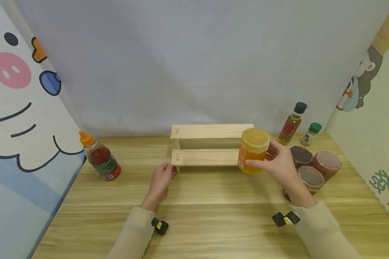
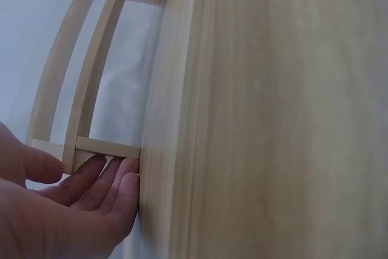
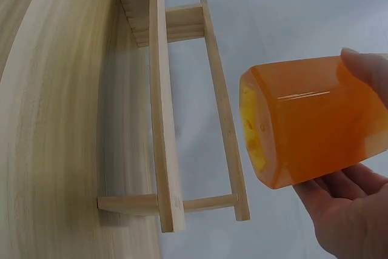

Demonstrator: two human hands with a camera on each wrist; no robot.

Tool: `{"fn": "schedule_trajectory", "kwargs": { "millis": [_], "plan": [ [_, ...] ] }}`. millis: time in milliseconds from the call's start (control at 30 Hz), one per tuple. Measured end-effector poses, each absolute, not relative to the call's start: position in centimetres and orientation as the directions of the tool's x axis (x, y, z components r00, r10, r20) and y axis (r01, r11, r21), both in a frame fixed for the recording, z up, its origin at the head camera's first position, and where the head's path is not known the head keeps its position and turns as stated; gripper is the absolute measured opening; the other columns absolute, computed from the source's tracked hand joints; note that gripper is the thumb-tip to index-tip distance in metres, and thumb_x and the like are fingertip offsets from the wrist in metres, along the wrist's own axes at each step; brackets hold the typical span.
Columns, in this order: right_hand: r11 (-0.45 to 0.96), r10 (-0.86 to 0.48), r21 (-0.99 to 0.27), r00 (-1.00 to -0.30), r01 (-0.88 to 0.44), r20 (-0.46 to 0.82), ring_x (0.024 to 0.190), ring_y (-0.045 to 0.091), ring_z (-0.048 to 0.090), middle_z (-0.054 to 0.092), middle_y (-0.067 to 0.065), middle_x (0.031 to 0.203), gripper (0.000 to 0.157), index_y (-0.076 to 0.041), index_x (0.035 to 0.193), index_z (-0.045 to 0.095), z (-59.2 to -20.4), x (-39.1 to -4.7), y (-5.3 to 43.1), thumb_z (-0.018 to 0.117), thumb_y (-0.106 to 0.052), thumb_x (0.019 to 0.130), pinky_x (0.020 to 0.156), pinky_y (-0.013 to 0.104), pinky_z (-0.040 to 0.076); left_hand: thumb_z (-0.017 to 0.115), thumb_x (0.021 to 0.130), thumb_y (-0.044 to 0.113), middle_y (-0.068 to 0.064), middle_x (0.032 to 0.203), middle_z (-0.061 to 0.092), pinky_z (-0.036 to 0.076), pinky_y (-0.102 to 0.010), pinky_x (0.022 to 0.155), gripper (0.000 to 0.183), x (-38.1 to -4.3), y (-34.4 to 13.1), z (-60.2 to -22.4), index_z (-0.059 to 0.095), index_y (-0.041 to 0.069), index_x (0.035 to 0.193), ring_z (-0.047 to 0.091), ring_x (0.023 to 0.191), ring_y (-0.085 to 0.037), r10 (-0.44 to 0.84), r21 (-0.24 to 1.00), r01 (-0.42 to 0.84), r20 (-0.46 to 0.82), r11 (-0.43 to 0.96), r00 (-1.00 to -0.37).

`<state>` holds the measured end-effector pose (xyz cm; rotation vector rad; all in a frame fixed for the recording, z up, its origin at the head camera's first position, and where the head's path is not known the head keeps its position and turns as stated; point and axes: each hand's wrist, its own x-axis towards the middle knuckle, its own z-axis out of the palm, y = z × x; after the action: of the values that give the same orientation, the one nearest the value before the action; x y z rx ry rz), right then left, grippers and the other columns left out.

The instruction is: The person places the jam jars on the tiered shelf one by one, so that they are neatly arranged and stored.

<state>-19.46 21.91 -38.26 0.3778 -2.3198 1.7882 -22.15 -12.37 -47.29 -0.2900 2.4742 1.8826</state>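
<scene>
A two-step wooden shelf rack [image 1: 207, 157] stands on the table against the back wall. At its lower left end my left hand [image 1: 162, 178] grips the corner; in the left wrist view the thumb lies by the board's end and the curled fingers [image 2: 91, 189] touch the upright below. My right hand [image 1: 280, 163] holds a honey jar [image 1: 253, 154] with a yellow lid, its thumb on the near side and fingers behind. In the right wrist view the jar's base hangs apart from the rack, above the boards. Both boards carry nothing that I see.
To the left stands a sauce bottle [image 1: 103, 162] with an orange cap. An oil bottle [image 1: 290, 126] and a small green-capped shaker [image 1: 310, 135] stand at the back right. Lidded jars [image 1: 325, 163] cluster beside my right forearm, partly hidden by it. Printed walls border both sides.
</scene>
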Motion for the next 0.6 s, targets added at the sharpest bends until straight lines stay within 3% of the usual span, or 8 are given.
{"fn": "schedule_trajectory", "kwargs": {
  "millis": [333,600],
  "plan": [
    [0.164,-0.139,-0.929,-0.94,-0.333,0.312,0.112,0.022,0.056,0.06,0.008,0.123,0.065,-0.009,0.13,0.056,-38.7,-21.6,19.1,0.085,-0.007,0.072,0.095,0.034,0.046,0.038,0.102,0.016,-0.021,0.113,0.061,0.052,-0.039,0.085,0.036,-21.9,-12.4,-47.4,0.061,-0.007,0.115,0.063,0.097,-0.029,-0.149,0.949,-0.147,-0.109,0.28,-0.983],
    [0.159,-0.157,-0.927,-0.936,-0.34,0.316,0.11,0.025,0.057,0.06,0.013,0.121,0.065,-0.001,0.13,0.054,-37.7,-22.1,17.0,0.083,-0.002,0.072,0.094,0.036,0.047,0.038,0.103,0.018,-0.019,0.111,0.062,0.052,-0.039,0.084,0.035,-21.9,-12.5,-47.3,0.062,-0.005,0.115,0.063,0.096,-0.028,-0.142,0.942,-0.154,-0.116,0.3,-0.983]
  ]
}}
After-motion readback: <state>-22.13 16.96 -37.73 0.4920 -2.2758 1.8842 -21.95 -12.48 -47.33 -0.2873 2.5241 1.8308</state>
